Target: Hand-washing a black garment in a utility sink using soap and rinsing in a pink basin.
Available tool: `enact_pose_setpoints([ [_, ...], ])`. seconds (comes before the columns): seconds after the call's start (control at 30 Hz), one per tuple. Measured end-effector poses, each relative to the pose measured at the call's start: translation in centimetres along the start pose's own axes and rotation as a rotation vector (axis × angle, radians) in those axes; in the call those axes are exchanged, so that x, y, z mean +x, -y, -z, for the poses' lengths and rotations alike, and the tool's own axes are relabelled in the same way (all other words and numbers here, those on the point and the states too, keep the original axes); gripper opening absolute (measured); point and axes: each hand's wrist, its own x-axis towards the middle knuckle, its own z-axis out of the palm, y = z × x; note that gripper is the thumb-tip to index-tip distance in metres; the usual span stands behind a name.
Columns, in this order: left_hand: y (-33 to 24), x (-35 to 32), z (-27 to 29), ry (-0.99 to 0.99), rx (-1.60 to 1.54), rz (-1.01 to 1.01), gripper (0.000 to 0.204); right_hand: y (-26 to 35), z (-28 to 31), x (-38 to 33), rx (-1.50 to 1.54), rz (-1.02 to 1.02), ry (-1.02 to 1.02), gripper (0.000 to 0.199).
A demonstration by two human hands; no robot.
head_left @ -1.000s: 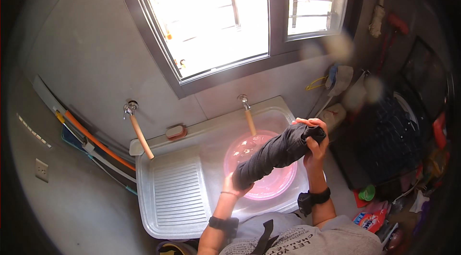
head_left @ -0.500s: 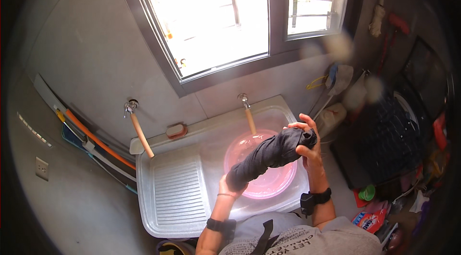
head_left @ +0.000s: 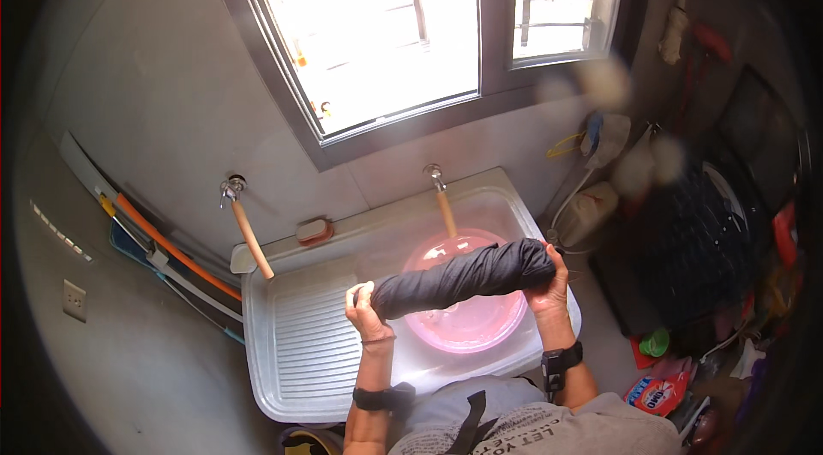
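Observation:
A dark grey cloth [head_left: 467,277], twisted into a thick roll, stretches between my hands above a pink basin [head_left: 493,331]. My left hand [head_left: 369,313] is closed around the roll's left end. Around its right end, slightly higher, my right hand [head_left: 550,283] is wrapped, with some fingers hidden behind the fabric. The basin stands in the right part of a pale sink [head_left: 506,361], and water shows in it. A tan hose [head_left: 447,215] hangs from the tap [head_left: 434,175] toward the basin's far rim.
To the left, the sink has a ribbed washboard [head_left: 317,352]. A second hose [head_left: 253,241] hangs over its back corner, near a brush [head_left: 315,232] on the ledge. Dark clothes [head_left: 686,232] and a red detergent bag [head_left: 658,391] lie at the right.
My left hand has moved left and up, and my right hand down. The cloth now lies nearly level, stretched longer and more tightly twisted.

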Motion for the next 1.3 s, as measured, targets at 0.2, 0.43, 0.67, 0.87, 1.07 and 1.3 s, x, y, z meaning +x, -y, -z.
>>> enact_pose_setpoints([
  [0.2, 5.4, 1.5, 3.1, -0.033, -0.112, 0.270, 0.013, -0.5, 0.4, 0.3, -0.111, 0.356, -0.178, 0.041],
  [0.43, 6.2, 0.7, 3.7, 0.198, -0.350, 0.778, 0.032, 0.4, -0.7, -0.9, -0.095, 0.317, -0.085, 0.066],
  [0.67, 5.8, -1.4, 2.4, 0.272, -0.507, 0.967, 0.037, 1.0, -1.5, -0.7, -0.142, 0.459, 0.027, 0.076],
  [0.87, 5.6, -2.6, 1.5, 0.347, -0.468, 0.999, 0.040, 2.1, -2.4, -1.4, -0.255, 0.537, 0.142, 0.091],
  [1.07, 6.1, -2.5, 1.9, 0.370, -0.362, 0.981, 0.044, 4.0, -3.7, -2.1, -0.590, 0.478, 0.451, 0.120],
  [1.3, 6.1, -1.6, 2.9, 0.243, -0.429, 0.871, 0.034, 3.3, -2.2, -0.6, -0.574, 0.373, 0.288, 0.067],
])
